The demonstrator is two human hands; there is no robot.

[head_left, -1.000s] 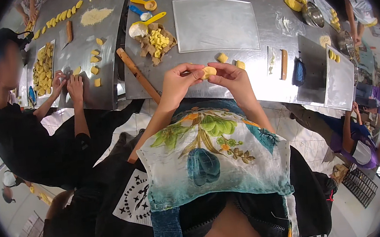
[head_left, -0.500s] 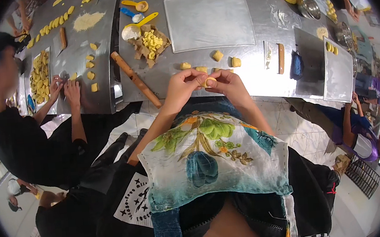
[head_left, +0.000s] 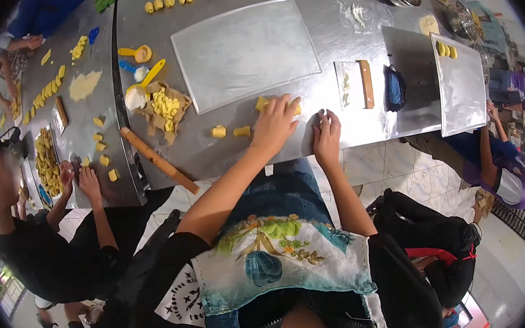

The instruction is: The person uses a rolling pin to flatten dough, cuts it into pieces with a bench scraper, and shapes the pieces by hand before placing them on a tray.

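Note:
My left hand (head_left: 276,124) reaches over the steel table with its fingers stretched out. Beneath and beside its fingertips are a yellow dough piece (head_left: 261,104) and another dough piece (head_left: 297,109), each partly covered. Whether the fingers press on the dough is hard to make out. Near the table's front edge, my right hand (head_left: 327,135) rests with fingers apart and no object visible in it. Two short dough pieces, one dough piece (head_left: 218,131) and a second dough piece (head_left: 242,132), lie left of my left hand.
A pale flat sheet (head_left: 246,55) lies beyond my hands. On the left are a wooden rolling pin (head_left: 160,161), yellow cubes (head_left: 169,108) on brown paper and flour scoops (head_left: 137,95). A wooden-handled scraper (head_left: 367,84) and blue pouch (head_left: 395,88) lie right. Co-workers flank both sides.
My hands were together pinching a small dough piece; now they are apart. The left has reached forward over the dough pieces, the right has shifted right. The view has turned.

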